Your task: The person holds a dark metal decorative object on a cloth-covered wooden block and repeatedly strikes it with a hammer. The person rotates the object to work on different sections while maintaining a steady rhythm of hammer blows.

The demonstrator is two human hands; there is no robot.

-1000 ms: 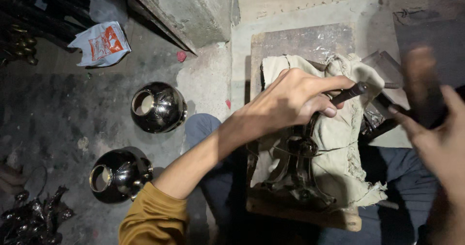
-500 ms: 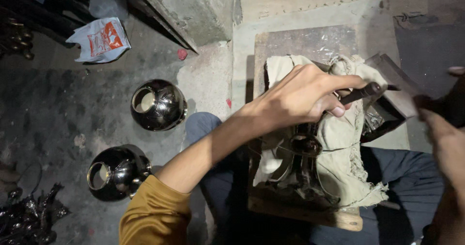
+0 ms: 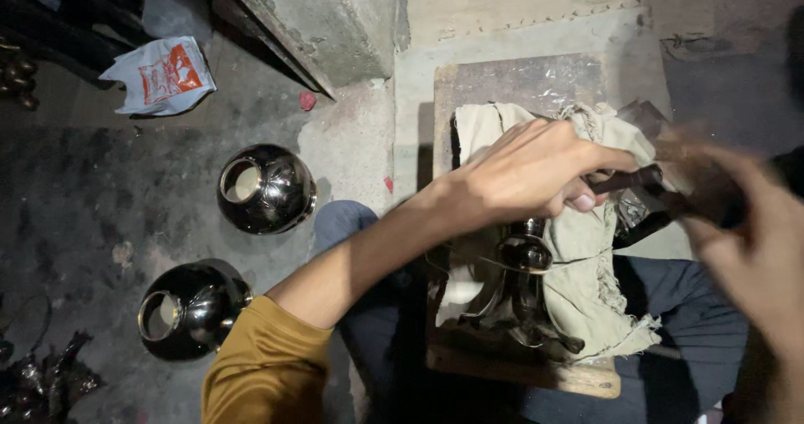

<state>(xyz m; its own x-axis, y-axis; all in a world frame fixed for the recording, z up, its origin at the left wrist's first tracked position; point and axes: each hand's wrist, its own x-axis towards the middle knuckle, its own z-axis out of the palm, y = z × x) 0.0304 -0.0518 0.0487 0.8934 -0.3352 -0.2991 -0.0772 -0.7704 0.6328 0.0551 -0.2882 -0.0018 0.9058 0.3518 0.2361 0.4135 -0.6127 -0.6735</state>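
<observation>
Work piece: I see a shiny dark metal piece (image 3: 523, 286), rounded at the top with curved parts below, lying on the wooden board (image 3: 519, 80) across my lap, half wrapped in the beige cloth (image 3: 586, 290).
How it handles: I judge it stiff and fairly heavy for its size; the polished surface looks slippery, so the cloth gives the better hold. I would take it through the cloth around its rounded top, not on bare metal.
Cloth: soft, frayed at the edges, bunched over the board's far half and hanging off its right side.
Tool: a thin dark tool (image 3: 628, 178) sticks out to the right from my left fist, over the cloth.
Left hand: my left hand (image 3: 536, 168) reaches across from the lower left, forearm bare, mustard sleeve at the elbow; the fingers are curled tight around the tool, knuckles up, just above the metal piece.
Right hand: my right hand (image 3: 745, 231) is at the right edge, blurred; something dark sits near it at the tool's end, but I cannot tell whether it grips anything.
Around: two glossy black round vases (image 3: 266, 189) stand on the concrete floor to the left, and a crumpled plastic bag (image 3: 163, 74) lies farther off.
</observation>
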